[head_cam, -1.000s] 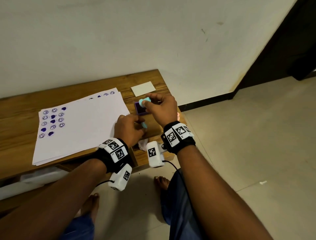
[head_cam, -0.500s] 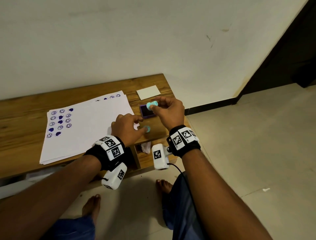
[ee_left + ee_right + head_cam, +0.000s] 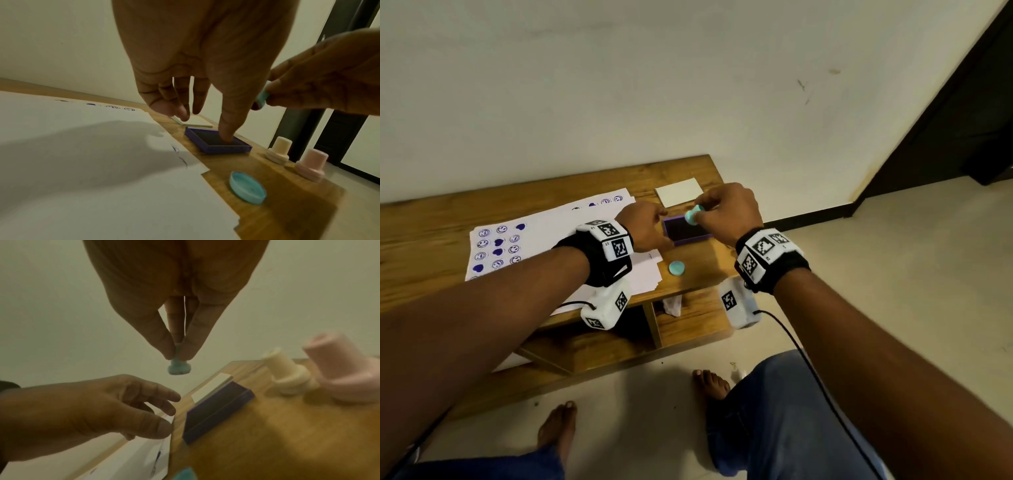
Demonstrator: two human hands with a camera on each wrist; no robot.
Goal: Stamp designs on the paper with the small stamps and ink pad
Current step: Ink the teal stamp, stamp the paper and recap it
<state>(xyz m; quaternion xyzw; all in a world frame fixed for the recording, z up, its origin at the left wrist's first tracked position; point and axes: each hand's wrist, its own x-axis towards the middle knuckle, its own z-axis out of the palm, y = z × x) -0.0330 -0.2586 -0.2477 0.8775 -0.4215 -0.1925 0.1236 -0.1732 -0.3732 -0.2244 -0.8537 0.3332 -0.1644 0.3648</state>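
Observation:
My right hand (image 3: 705, 213) pinches a small teal stamp (image 3: 692, 217) by its stem, thumb against fingertips, holding it in the air just above the far edge of the purple ink pad (image 3: 687, 230). In the right wrist view the teal stamp (image 3: 179, 368) hangs face down from the fingertips. My left hand (image 3: 655, 226) hovers at the pad's left side with relaxed fingers and holds nothing; whether it touches the pad I cannot tell. The stamp's teal cap (image 3: 676, 267) lies on the wood. White paper (image 3: 544, 253) with blue smileys and hearts lies to the left.
A cream stamp (image 3: 278, 151) and a pink stamp (image 3: 310, 164) stand capped near the right edge of the wooden bench (image 3: 424, 246). A white card (image 3: 678, 192) lies behind the pad. The wall is close behind; the bench drops off to the floor on the right.
My left hand has left the teal cap lying on the bench and moved up to the ink pad's left side. The right hand keeps the teal stamp over the pad.

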